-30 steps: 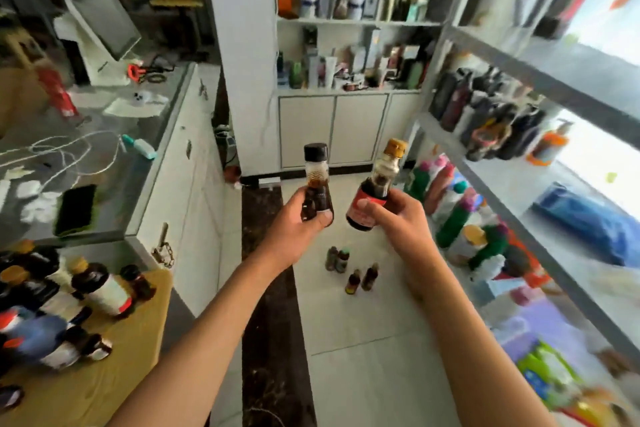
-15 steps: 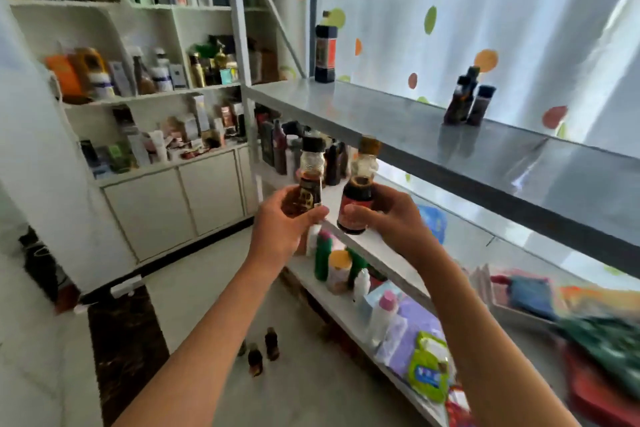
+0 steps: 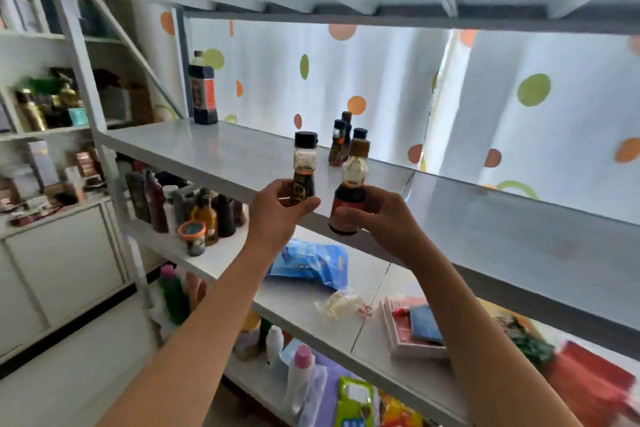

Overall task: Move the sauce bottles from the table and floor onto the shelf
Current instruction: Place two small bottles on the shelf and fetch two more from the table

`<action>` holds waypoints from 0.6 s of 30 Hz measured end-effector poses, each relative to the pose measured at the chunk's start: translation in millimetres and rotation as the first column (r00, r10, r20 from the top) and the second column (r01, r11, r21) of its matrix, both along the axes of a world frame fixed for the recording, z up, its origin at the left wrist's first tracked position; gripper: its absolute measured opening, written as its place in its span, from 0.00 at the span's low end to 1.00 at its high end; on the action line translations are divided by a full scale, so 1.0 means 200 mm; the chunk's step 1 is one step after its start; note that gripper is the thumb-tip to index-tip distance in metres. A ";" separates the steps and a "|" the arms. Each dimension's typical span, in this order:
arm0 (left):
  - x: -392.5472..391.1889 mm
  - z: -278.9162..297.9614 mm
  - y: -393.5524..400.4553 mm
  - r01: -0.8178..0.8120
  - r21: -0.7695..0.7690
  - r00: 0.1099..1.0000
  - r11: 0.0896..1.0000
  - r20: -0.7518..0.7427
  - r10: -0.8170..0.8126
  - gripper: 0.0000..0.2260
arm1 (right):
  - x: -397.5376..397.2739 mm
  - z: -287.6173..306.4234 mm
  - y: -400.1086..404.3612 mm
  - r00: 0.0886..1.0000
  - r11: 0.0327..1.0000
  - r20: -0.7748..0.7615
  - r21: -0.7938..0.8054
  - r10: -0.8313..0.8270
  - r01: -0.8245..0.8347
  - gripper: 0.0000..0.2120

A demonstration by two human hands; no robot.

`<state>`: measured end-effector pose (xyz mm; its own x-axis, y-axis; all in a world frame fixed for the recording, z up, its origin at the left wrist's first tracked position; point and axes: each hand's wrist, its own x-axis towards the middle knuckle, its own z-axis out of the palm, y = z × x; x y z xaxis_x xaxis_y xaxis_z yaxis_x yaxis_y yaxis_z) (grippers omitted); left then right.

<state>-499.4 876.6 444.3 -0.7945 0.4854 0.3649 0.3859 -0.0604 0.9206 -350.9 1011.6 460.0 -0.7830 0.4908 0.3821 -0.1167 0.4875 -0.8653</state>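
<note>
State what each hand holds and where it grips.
Left hand grips the black-capped bottle by its lower body; right hand grips the brown-capped bottle likewise.

a shop: stocked metal shelving (image 3: 242,163) (bottles (image 3: 214,215), packets (image 3: 308,262)).

Grey shelf (image 3: 242,152): tall dark bottle (image 3: 203,94), three small bottles (image 3: 343,139).

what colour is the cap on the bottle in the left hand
Black cap on the left hand's bottle; head view shows it.
</note>
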 end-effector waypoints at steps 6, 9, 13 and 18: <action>-0.29 0.01 0.34 0.081 -0.078 0.997 0.994 0.014 -0.080 0.20 | -0.23 0.06 0.30 0.988 0.988 0.026 -0.022 -0.154 0.155 0.27; -0.48 0.03 0.50 0.121 -0.103 0.993 0.987 0.005 -0.121 0.19 | -0.39 0.08 0.42 0.978 0.978 0.040 -0.018 -0.206 0.207 0.20; -0.70 0.06 0.69 0.181 -0.162 0.981 0.970 -0.034 -0.189 0.19 | -0.61 0.10 0.58 0.963 0.962 0.051 -0.059 -0.265 0.268 0.17; -0.92 0.08 0.90 0.217 -0.202 0.968 0.955 -0.078 -0.237 0.17 | -0.85 0.07 0.78 0.924 0.924 0.068 -0.045 -0.377 0.380 0.19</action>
<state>-683.6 1056.5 459.7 -0.6191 0.7170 0.3204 0.4735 0.0152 0.8807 -521.4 1168.5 473.7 -0.5539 0.7744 0.3057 0.1170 0.4359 -0.8923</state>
